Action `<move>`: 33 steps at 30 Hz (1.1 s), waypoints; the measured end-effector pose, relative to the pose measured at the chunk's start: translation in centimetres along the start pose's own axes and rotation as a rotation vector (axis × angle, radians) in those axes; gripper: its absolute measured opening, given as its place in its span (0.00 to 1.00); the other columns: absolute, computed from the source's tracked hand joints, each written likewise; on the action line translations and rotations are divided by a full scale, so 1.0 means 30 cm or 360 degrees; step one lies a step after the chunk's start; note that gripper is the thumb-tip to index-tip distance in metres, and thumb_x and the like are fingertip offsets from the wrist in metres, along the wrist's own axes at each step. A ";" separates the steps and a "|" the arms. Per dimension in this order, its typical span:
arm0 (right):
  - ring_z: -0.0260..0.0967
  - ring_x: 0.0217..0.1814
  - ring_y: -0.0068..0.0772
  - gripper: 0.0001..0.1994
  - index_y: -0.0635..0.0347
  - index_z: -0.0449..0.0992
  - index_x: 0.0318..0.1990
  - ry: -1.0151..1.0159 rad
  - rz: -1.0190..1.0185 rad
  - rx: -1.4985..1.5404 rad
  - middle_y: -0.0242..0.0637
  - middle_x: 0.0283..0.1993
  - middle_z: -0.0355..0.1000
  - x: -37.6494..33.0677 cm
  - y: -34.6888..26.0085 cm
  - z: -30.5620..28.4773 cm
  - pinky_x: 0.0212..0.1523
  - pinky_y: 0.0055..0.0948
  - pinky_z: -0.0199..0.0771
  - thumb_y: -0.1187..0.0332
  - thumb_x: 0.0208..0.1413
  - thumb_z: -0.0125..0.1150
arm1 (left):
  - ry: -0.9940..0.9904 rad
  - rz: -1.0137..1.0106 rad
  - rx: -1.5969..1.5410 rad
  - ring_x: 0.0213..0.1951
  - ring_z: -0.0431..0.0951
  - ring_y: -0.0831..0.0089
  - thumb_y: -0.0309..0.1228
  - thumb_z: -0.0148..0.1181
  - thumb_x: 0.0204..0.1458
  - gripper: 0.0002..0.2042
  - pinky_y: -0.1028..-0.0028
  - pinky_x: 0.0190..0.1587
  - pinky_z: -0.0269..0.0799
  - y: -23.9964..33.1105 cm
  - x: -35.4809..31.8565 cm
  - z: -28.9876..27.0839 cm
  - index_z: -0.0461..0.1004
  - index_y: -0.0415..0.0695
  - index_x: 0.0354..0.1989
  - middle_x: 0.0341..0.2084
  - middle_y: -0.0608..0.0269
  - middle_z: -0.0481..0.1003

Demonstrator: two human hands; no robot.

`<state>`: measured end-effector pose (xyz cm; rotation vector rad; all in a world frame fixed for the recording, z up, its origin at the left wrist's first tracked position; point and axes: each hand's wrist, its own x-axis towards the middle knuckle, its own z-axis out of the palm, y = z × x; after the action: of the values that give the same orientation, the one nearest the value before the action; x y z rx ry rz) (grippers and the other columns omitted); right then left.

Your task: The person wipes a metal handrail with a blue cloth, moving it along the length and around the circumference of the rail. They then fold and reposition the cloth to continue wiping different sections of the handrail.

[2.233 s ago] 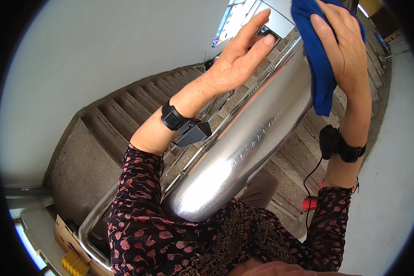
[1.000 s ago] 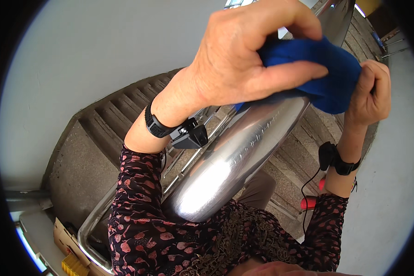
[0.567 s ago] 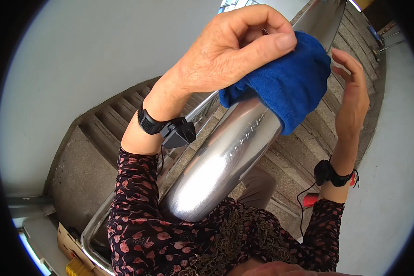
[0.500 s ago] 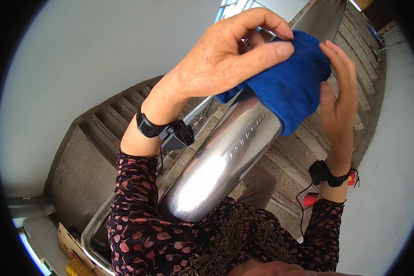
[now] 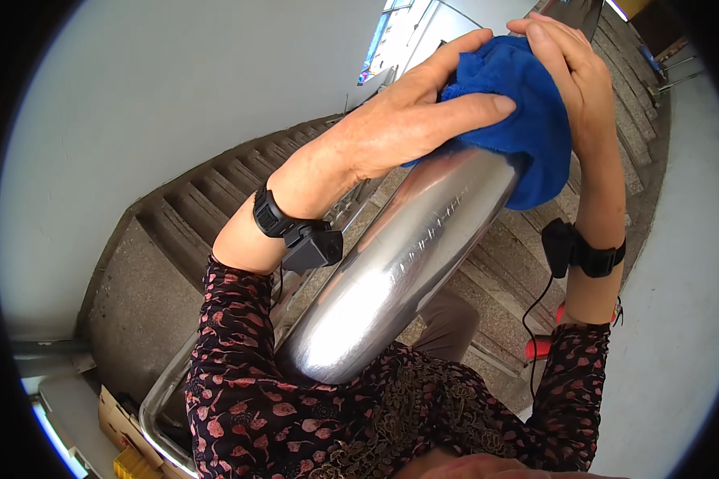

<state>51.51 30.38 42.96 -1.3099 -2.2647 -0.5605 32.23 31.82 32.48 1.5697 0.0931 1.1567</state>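
Observation:
A thick, shiny metal handrail (image 5: 407,255) slopes up and away from my body, with a row of small scuffs along its top. Draped over its farther stretch is a blue cloth (image 5: 539,132), bunched on top with one flap hanging down on the right. My left hand (image 5: 415,120) curves over the cloth's left side, its thumb lying across the fabric. From the right, my right hand (image 5: 579,84) holds the cloth's far right side, fingers reaching over the top; some of its fingertips are hidden behind the rail and cloth.
Speckled stone stairs (image 5: 527,263) run below the rail, and another flight (image 5: 232,180) lies to the left. Thinner metal railing (image 5: 156,411) bends at lower left beside a cardboard box (image 5: 120,419). A red object (image 5: 539,346) sits near my right elbow. Pale walls (image 5: 176,96) enclose both sides.
Both hands have moved a little farther up the rail with the cloth. My right hand has gone from the cloth's right edge to its far top, closing over it.

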 end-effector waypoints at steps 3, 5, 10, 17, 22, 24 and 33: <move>0.68 0.57 0.43 0.12 0.65 0.77 0.42 0.0317 -0.0002 0.0112 0.46 0.48 0.75 0.038 0.006 0.012 0.60 0.38 0.63 0.69 0.61 0.48 | 0.0020 -0.0058 -0.0292 0.58 0.69 0.65 0.41 0.61 0.57 0.38 0.70 0.60 0.65 -0.008 0.004 0.012 0.48 0.33 0.69 0.55 0.49 0.68; 0.70 0.54 0.44 0.09 0.67 0.78 0.37 0.0546 -0.0083 0.0121 0.46 0.44 0.76 0.057 0.008 0.012 0.58 0.37 0.65 0.72 0.58 0.52 | 0.0060 0.0041 -0.0040 0.57 0.70 0.65 0.40 0.61 0.57 0.38 0.71 0.59 0.66 -0.003 -0.002 0.016 0.48 0.33 0.69 0.54 0.49 0.69; 0.70 0.55 0.46 0.09 0.67 0.78 0.37 0.0690 -0.0245 0.0082 0.45 0.43 0.76 0.059 -0.003 0.004 0.59 0.39 0.63 0.71 0.58 0.52 | 0.0029 -0.0019 0.0110 0.56 0.71 0.64 0.40 0.64 0.53 0.42 0.71 0.59 0.66 0.028 -0.018 0.011 0.48 0.32 0.68 0.54 0.47 0.70; 0.68 0.56 0.51 0.17 0.66 0.78 0.39 0.0475 -0.0403 0.0104 0.47 0.43 0.76 0.023 -0.022 -0.006 0.64 0.50 0.54 0.63 0.62 0.45 | -0.0018 0.0343 0.0384 0.59 0.68 0.58 0.43 0.72 0.44 0.49 0.65 0.62 0.64 0.005 -0.015 0.016 0.48 0.33 0.69 0.54 0.45 0.68; 0.68 0.56 0.54 0.22 0.66 0.78 0.40 0.0419 -0.0387 0.0170 0.48 0.44 0.76 -0.003 -0.041 -0.007 0.65 0.54 0.52 0.57 0.63 0.40 | -0.0175 0.0345 0.0391 0.64 0.62 0.58 0.47 0.65 0.51 0.38 0.62 0.66 0.58 -0.009 -0.014 -0.014 0.58 0.43 0.67 0.56 0.45 0.67; 0.68 0.56 0.55 0.23 0.67 0.78 0.40 0.0448 -0.0391 0.0193 0.48 0.43 0.76 -0.019 -0.043 0.001 0.65 0.54 0.52 0.55 0.63 0.40 | -0.0255 0.0327 0.0277 0.65 0.61 0.59 0.50 0.58 0.56 0.32 0.62 0.67 0.55 -0.009 -0.013 -0.021 0.63 0.46 0.65 0.57 0.45 0.67; 0.59 0.67 0.49 0.31 0.63 0.70 0.59 0.0538 -0.0703 0.0094 0.46 0.61 0.67 -0.124 -0.016 0.081 0.68 0.51 0.48 0.46 0.65 0.34 | -0.0194 0.0447 0.0492 0.68 0.56 0.51 0.49 0.57 0.57 0.21 0.59 0.68 0.54 0.005 -0.012 -0.032 0.78 0.47 0.50 0.62 0.40 0.63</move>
<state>52.27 28.94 38.80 -0.6220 -2.2580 -0.7896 31.29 32.23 32.28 1.9713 -0.0329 1.3054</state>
